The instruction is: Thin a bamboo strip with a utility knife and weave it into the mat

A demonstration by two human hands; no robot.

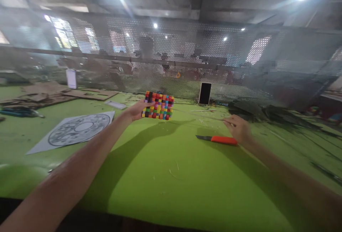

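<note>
My left hand [137, 110] grips the left edge of a small multicoloured woven piece [162, 107], holding it above the green table with the thumb across its front. My right hand [238, 128] is closed in a pinch on a thin pale strand [199, 116]. This strand stretches left toward the woven piece; where it joins the piece is too faint to tell. Just below my right hand lies a knife [224, 140] with an orange handle, its dark blade pointing left.
A white sheet [80, 128] printed with a round pattern lies at left, near pliers [21, 111] and cardboard pieces [42, 93]. A dark-screened phone [205, 93] stands behind; a pale phone-like slab [71, 79] is upright farther left. Dark flat material [251, 109] covers the right. A perforated screen [171, 61] rises behind.
</note>
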